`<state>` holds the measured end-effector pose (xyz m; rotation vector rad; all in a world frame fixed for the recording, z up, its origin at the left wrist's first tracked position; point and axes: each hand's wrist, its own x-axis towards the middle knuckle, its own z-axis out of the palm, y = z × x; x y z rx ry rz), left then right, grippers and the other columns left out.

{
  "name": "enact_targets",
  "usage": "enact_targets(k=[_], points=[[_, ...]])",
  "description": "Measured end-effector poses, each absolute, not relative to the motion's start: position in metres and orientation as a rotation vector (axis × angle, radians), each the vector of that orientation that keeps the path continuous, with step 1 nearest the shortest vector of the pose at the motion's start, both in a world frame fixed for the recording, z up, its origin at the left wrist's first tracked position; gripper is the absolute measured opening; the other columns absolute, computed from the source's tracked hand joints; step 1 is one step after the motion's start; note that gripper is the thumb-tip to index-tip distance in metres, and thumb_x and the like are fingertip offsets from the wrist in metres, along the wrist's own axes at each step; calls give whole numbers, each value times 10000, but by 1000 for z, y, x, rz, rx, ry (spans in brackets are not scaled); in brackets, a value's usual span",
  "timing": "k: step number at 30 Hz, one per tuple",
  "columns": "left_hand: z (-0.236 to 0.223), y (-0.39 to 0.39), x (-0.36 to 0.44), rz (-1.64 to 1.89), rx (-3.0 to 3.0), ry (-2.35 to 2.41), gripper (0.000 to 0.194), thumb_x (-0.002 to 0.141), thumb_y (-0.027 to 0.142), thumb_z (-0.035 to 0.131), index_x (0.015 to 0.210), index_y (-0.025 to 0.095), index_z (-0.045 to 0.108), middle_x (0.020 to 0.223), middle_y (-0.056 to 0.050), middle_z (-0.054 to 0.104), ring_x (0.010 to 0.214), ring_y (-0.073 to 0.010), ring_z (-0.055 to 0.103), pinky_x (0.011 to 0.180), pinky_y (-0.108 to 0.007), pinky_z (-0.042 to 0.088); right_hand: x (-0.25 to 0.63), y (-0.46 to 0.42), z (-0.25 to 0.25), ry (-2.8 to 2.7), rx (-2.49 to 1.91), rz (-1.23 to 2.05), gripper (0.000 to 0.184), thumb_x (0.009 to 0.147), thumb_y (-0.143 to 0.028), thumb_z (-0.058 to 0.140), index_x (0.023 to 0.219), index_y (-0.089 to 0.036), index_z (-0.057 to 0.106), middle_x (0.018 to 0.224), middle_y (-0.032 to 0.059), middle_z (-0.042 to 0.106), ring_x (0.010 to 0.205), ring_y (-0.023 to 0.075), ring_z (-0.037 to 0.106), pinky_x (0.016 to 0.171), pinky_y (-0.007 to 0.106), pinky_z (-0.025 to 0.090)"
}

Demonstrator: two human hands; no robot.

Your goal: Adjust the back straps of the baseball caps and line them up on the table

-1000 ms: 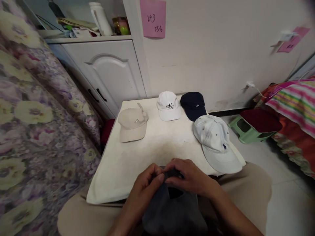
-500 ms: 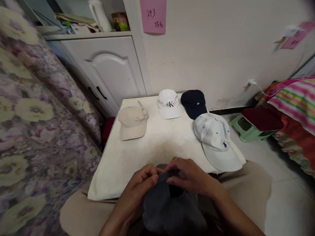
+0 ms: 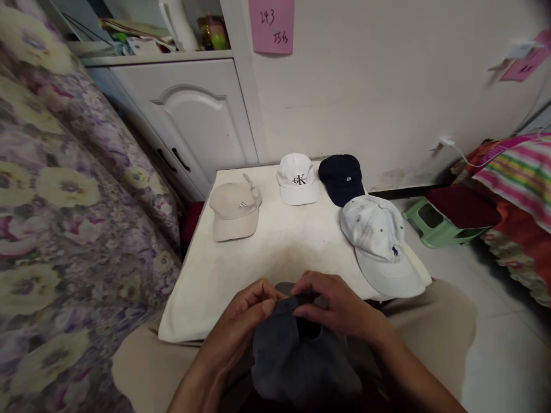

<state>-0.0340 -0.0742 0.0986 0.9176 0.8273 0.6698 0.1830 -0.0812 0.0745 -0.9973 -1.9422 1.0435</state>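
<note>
At six o'clock, by the desk's near edge | dark grey cap pinched along its back band by left hand and right hand | judged light, soft, unbreakable; best held by that band | back opening set toward twelve, long axis seemingly twelve-to-six, brim mostly hidden

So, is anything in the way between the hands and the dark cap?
No, nothing visible is in between. The left hand and the right hand both have their fingers on the dark cap, by its back opening. The pale cap lies off to the right.
</note>
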Motion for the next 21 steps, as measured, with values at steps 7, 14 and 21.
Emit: enact_targets(k=[7, 14, 21], points=[[97, -76, -29, 664, 1049, 952, 327, 818, 489, 669, 763, 172, 609, 694, 0, 573, 608, -133, 475, 560, -236, 334, 181, -83, 69, -1918, -1004, 1032, 201, 865, -353, 695, 1020, -237, 640, 899, 10, 668, 775, 157, 608, 689, 281, 446], [96, -80, -25, 666, 1034, 953, 269, 771, 380, 740, 727, 166, 584, 642, 31, 537, 540, -94, 429, 519, -212, 271, 184, -84, 70, -1851, -970, 1126, 215, 842, -358, 726, 1010, -236, 669, 879, -3, 674, 763, 149, 602, 688, 272, 445], [95, -81, -21, 685, 1026, 941, 267, 740, 338, 764, 699, 165, 565, 711, 0, 620, 593, -110, 504, 549, -215, 331, 187, -86, 70, -1744, -958, 1251, 251, 778, -350, 781, 986, -237, 699, 872, -6, 680, 749, 149, 590, 672, 267, 448]])
